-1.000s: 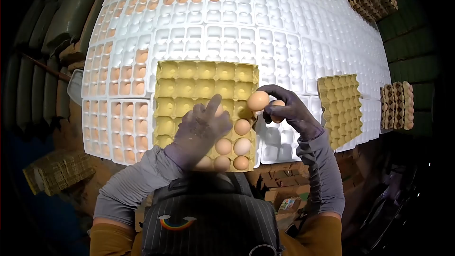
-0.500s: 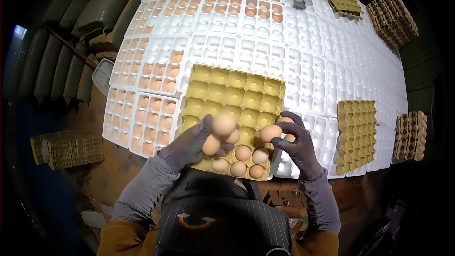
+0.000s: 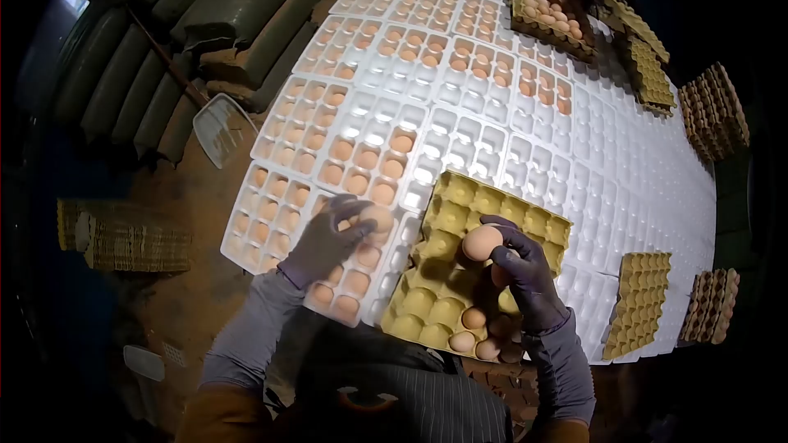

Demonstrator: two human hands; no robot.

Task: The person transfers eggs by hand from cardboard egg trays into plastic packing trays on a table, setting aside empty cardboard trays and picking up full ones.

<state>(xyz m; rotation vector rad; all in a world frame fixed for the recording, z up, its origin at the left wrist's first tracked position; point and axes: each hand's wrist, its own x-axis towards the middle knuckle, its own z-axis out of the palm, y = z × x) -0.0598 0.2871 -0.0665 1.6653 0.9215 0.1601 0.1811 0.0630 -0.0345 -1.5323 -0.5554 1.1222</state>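
Observation:
My left hand, in a grey glove, is closed around eggs above a white plastic tray partly filled with brown eggs. My right hand, gloved too, grips a brown egg between thumb and fingers, with at least one more egg below it partly hidden by the hand. Beneath the right hand lies a yellow pulp egg tray, turned at an angle across the white trays. Several eggs sit in its near cups, some shaded or covered by my right hand.
White trays cover the wide surface, the left ones holding eggs. A loaded pulp tray stands at the back beside another person's arm. Stacked pulp trays line the right side, with another stack at left. Filled sacks and a shovel lie beyond.
The view has swung left. My left hand, with its eggs, has moved off the yellow tray to over the white tray at left. The right hand still holds eggs above the yellow tray.

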